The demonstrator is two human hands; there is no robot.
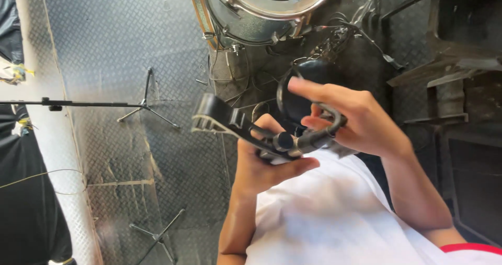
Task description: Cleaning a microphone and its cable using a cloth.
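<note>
My left hand (pixel 259 165) grips a black clamp-like mount (pixel 219 119) by its stem, thumb across the top. The mount's jaw end sticks out to the left. My right hand (pixel 361 121) is just right of it, fingers curled around a black cable (pixel 334 119) that joins the mount's round end (pixel 285 140). The index finger points left. The cable arcs up in a loop (pixel 282 89) over a dark round object that I cannot make out clearly. The two hands almost touch.
A silver-rimmed drum (pixel 251 14) stands above the hands with tangled wires (pixel 334 40) beside it. Two black tripod stands (pixel 146 105) (pixel 157 236) rest on the metal tread-plate floor (pixel 115 40). A white pole (pixel 52 139) runs down the left. Dark cases (pixel 470 181) line the right.
</note>
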